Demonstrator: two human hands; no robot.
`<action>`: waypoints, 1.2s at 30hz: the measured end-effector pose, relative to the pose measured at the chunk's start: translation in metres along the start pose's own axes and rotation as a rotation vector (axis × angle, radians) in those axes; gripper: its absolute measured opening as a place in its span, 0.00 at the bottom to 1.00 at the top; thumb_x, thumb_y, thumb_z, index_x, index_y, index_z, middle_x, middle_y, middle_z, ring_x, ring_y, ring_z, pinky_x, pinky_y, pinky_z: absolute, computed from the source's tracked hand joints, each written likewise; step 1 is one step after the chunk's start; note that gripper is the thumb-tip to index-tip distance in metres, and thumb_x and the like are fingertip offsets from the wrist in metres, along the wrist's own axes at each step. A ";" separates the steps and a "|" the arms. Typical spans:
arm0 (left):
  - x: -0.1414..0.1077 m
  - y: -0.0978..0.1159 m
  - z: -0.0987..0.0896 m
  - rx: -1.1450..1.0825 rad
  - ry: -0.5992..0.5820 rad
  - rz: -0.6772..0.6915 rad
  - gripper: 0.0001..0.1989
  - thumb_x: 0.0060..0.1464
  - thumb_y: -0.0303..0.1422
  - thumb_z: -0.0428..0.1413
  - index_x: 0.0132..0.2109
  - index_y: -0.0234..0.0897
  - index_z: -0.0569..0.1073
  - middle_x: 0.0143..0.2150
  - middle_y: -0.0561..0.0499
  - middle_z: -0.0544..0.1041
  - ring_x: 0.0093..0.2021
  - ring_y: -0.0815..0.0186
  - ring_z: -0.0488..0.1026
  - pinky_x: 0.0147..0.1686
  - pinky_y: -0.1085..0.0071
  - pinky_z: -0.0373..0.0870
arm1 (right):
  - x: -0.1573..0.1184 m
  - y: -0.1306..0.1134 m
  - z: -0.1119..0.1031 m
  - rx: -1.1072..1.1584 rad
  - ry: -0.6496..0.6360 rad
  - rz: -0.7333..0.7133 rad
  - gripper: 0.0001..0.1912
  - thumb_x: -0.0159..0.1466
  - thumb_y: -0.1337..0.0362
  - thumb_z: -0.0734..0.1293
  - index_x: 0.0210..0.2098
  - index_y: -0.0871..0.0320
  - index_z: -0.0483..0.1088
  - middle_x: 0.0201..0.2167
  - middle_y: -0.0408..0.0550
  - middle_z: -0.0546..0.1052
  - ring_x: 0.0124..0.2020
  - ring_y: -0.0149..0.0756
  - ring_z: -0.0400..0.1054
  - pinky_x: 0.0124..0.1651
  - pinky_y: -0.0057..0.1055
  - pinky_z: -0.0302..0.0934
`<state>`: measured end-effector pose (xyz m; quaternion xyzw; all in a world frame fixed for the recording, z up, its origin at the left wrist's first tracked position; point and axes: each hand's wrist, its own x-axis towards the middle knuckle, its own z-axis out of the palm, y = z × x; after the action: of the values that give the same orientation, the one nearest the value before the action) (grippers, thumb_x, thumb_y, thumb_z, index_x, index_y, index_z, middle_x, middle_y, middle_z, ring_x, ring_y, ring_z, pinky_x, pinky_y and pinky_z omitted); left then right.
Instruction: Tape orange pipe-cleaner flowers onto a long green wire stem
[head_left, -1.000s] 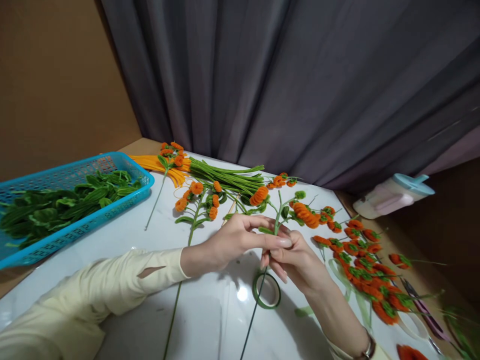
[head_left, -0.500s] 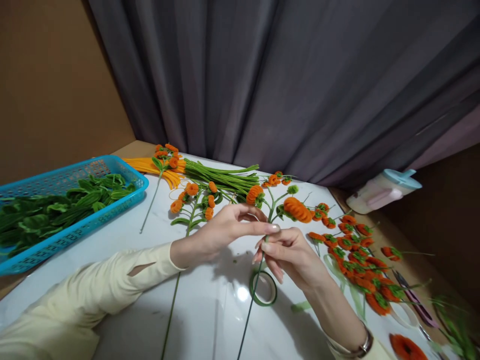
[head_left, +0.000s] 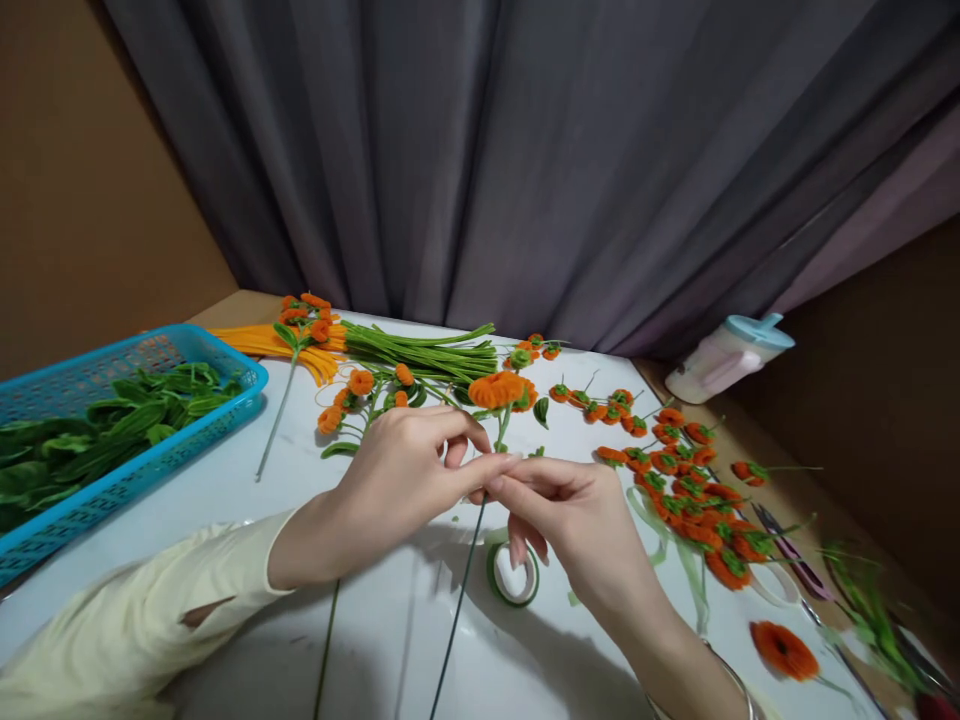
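Note:
My left hand (head_left: 416, 465) pinches the upper part of a thin green flower stem (head_left: 460, 595) between thumb and fingers. My right hand (head_left: 574, 510) closes on the same stem just below, thumb against the left fingertips. Fuzzy orange flower heads (head_left: 496, 390) stand at the stem's top, above my hands. Whatever lies right between the fingertips is hidden. On the white table below my right hand is a roll of green tape (head_left: 492, 580). Behind my left hand lies another stem with orange blooms (head_left: 361, 383).
A blue basket (head_left: 255, 385) of green leaves (head_left: 150, 410) stands at left. Green pipe cleaners (head_left: 420, 350) and orange ones (head_left: 255, 343) lie at the back. Many orange flowers (head_left: 701, 510) cover the right side, near pink-handled scissors (head_left: 806, 570) and a lidded cup (head_left: 727, 355).
The flower stem has turned, so its orange heads now overlap in view. Both hands sit closer together and further left in the picture; the whole scene has shifted left too.

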<state>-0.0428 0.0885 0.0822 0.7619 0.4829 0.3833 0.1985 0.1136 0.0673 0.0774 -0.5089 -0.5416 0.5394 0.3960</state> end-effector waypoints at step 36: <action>0.012 -0.020 0.019 -1.208 -0.433 -0.426 0.10 0.46 0.33 0.62 0.23 0.31 0.74 0.18 0.56 0.68 0.17 0.75 0.64 0.15 0.79 0.60 | 0.014 0.016 -0.007 0.273 -0.282 -0.023 0.11 0.54 0.60 0.72 0.21 0.62 0.76 0.14 0.45 0.75 0.15 0.30 0.68 0.18 0.24 0.51</action>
<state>-0.0368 0.1098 0.0611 0.4648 0.2729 0.3773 0.7531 0.1204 0.0806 0.0603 -0.3637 -0.5190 0.6693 0.3878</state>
